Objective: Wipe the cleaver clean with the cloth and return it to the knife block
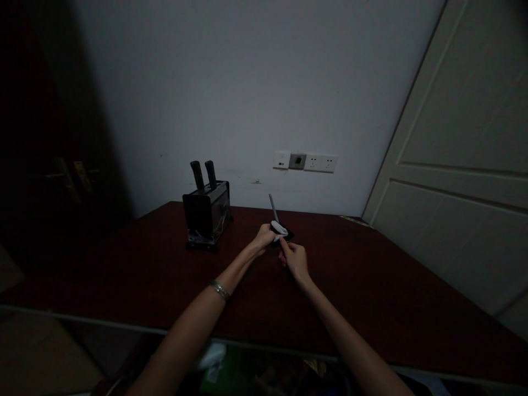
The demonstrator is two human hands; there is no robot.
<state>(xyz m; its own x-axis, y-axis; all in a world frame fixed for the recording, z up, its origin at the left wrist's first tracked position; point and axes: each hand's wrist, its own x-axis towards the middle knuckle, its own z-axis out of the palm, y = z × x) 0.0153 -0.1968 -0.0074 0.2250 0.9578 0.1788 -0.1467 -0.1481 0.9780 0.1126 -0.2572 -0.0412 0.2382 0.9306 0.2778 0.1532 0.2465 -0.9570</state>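
Over the middle of the table, my left hand (265, 236) is closed at the left side of a small black item (290, 235), whose kind is hard to make out in the dim light. A crumpled white cloth or tissue (280, 229) lies against it, between my two hands. My right hand (295, 259) is closed, its thumb and fingertips pinching at the lower edge of the white piece. Just behind, a thin grey strip (273, 208) like a blade slants upward; whether it joins the black item is hidden.
To the left on the dark red table (355, 286) stands a black and silver holder (207, 214) with two black-handled utensils (204, 175) upright in it. Wall sockets (305, 161) are behind the table. A pale panelled door (462, 220) borders the right side.
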